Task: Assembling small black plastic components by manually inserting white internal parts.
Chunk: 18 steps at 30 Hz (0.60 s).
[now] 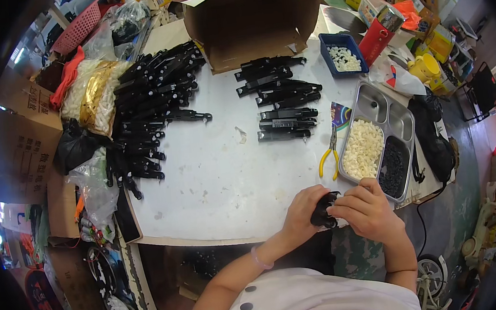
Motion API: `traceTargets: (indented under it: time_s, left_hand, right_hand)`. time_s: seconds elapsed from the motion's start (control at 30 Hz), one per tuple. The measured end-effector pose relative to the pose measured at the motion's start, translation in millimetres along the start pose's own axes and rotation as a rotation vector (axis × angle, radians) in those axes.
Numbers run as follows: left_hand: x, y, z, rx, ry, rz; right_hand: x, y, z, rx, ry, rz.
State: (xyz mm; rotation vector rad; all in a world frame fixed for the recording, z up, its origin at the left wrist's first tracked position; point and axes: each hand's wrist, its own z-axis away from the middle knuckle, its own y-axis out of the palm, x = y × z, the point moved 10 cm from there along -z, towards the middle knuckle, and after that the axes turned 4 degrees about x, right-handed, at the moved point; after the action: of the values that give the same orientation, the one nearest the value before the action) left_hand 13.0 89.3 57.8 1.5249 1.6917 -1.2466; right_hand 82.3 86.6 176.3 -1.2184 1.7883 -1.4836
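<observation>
1 part (pixel 322 211) — black, rounded; left hand (pixel 300 214): gripping it; right hand (pixel 368 210): pinching it

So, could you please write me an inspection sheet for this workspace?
Surface: white tabletop with a small pale scrap.
Job's things: held black part; pile of long black pieces, left; column of similar pieces, mid-table; steel tray holding cream bits and black bits; yellow-handled pliers; blue tray.
Clutter: open cardboard box and red cylinder at the back.
Hands: left hand grips the black part; right hand touches it.
Cables: black cable hanging beside the tabletop's right edge.
Surroundings: yellow packages and dark chair at the right.
</observation>
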Motion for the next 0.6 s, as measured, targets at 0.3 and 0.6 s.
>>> traceTargets:
  time_s: [0.3, 0.6]
  left_hand:
    - [1, 4, -1, 0.014, 0.01, -0.021]
    - [-2, 2, 1, -0.003, 0.038, -0.01]
  right_hand:
    - [3, -6, -3, 0.024, 0.045, 0.022]
    - [29, 11, -16, 0.411, -0.089, 0.364]
